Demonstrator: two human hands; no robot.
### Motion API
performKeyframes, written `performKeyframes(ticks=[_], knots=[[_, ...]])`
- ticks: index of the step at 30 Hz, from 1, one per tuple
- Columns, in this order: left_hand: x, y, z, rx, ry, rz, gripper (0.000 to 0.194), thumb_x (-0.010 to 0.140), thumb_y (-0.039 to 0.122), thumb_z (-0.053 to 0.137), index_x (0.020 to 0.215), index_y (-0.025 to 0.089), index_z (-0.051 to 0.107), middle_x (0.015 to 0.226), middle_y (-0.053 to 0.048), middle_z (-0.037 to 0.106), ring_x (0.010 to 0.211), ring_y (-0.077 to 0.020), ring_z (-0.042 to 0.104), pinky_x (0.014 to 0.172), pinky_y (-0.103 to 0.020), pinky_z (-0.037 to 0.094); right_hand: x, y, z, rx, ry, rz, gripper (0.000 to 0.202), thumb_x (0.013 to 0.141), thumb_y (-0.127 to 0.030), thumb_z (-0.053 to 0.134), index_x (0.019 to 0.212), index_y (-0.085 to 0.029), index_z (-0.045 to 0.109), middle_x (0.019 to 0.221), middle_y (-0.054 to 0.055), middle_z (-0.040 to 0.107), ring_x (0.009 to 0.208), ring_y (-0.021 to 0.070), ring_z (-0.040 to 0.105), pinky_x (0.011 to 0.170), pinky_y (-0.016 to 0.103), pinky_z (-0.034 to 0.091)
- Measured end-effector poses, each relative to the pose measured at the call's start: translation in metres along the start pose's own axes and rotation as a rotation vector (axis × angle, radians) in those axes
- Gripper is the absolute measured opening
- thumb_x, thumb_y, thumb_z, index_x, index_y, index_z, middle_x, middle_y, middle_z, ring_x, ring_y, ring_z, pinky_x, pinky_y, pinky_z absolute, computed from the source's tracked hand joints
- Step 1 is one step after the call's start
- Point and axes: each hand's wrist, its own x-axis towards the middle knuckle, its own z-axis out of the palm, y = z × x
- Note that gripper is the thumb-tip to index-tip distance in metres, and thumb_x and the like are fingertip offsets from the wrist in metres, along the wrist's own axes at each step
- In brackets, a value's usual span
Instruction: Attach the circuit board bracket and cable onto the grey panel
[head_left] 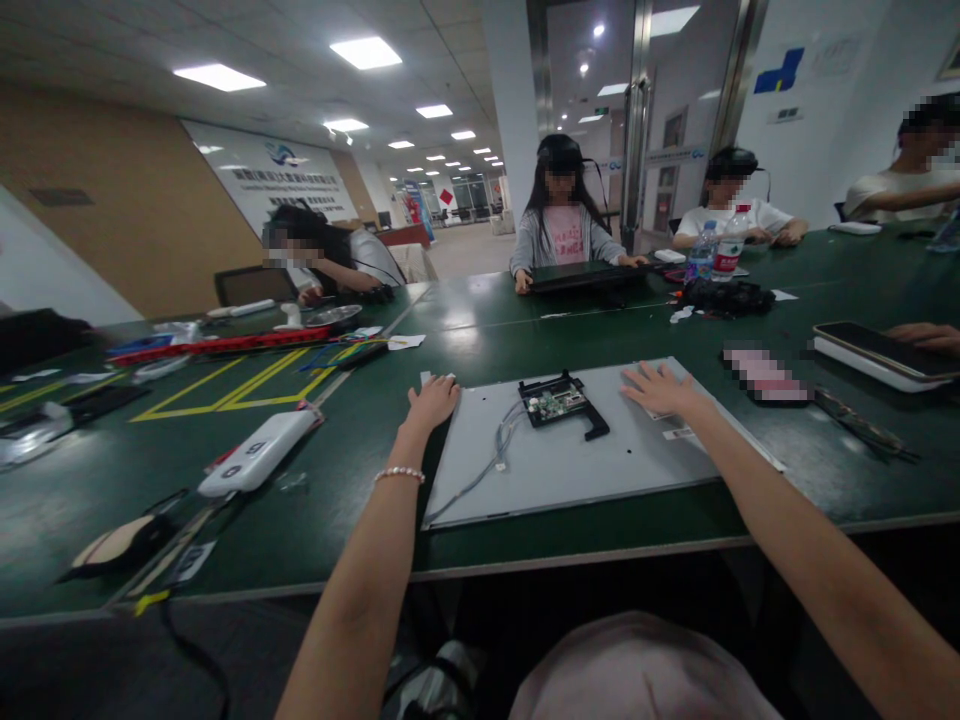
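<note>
A light grey flat panel (570,465) lies on the green table in front of me. On it sits a black plastic bracket (596,425) around a small green circuit board (559,402). Thin grey cables (501,450) run from the board toward the panel's near left corner. My left hand (433,402) is at the far left corner, its fingers bent over the edge; the fingertips are partly hidden. My right hand (664,390) rests flat near the panel's far right corner, fingers spread, with white labels (679,434) just below it.
A white power bank (259,455) and a tan pouch-like item (116,545) lie left. A pink phone (765,375) is right, near a boxy device (877,355) under another person's hand. Across the table, a person (562,235) holds a dark panel (581,278); bottles (727,250) stand nearby.
</note>
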Motion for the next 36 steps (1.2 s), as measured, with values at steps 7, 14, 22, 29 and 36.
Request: performKeyframes(ticks=[7, 14, 22, 29, 36], knots=[[0.0, 0.0, 0.0, 0.022, 0.024, 0.013, 0.044, 0.098, 0.029, 0.028, 0.133, 0.02, 0.052, 0.144, -0.013, 0.048, 0.136, -0.0265, 0.037, 0.108, -0.059, 0.027, 0.003, 0.014, -0.004, 0.007, -0.066, -0.022, 0.067, 0.091, -0.07, 0.024, 0.152, -0.043, 0.019, 0.163, -0.001, 0.005, 0.146, 0.0393, 0.004, 0.106, 0.074, 0.007], [0.0, 0.001, 0.0, 0.021, 0.008, 0.033, 0.044, 0.098, 0.026, 0.027, 0.136, 0.026, 0.051, 0.145, -0.011, 0.048, 0.136, -0.0298, 0.037, 0.104, -0.068, 0.024, 0.002, 0.021, -0.008, 0.018, -0.093, -0.04, 0.066, 0.091, -0.07, 0.026, 0.152, -0.044, 0.019, 0.163, -0.002, 0.003, 0.146, 0.0381, 0.004, 0.106, 0.075, 0.007], [-0.001, 0.004, 0.0, 0.035, 0.028, 0.03, 0.043, 0.098, 0.023, 0.028, 0.133, 0.021, 0.053, 0.143, -0.014, 0.049, 0.135, -0.029, 0.038, 0.105, -0.067, 0.024, -0.003, 0.02, -0.011, -0.016, -0.106, -0.032, 0.066, 0.092, -0.068, 0.022, 0.153, -0.042, 0.016, 0.163, -0.002, 0.001, 0.146, 0.0381, 0.003, 0.107, 0.074, 0.008], [-0.003, 0.007, -0.001, 0.08, 0.114, 0.046, 0.036, 0.095, 0.022, 0.035, 0.118, 0.016, 0.061, 0.133, -0.015, 0.058, 0.129, -0.0265, 0.047, 0.108, -0.061, 0.024, -0.006, 0.016, -0.016, -0.06, -0.13, -0.042, 0.071, 0.091, -0.07, 0.018, 0.154, -0.039, 0.015, 0.163, -0.002, 0.001, 0.146, 0.0407, 0.003, 0.108, 0.072, 0.013], [-0.003, 0.016, -0.018, 0.022, 0.295, 0.109, 0.039, 0.091, 0.015, 0.037, 0.118, 0.016, 0.065, 0.123, -0.011, 0.065, 0.115, -0.0218, 0.059, 0.106, -0.037, 0.036, -0.008, 0.012, -0.019, -0.059, -0.135, -0.026, 0.069, 0.092, -0.067, 0.019, 0.154, -0.037, 0.015, 0.163, 0.001, 0.002, 0.146, 0.0381, 0.003, 0.111, 0.068, 0.014]])
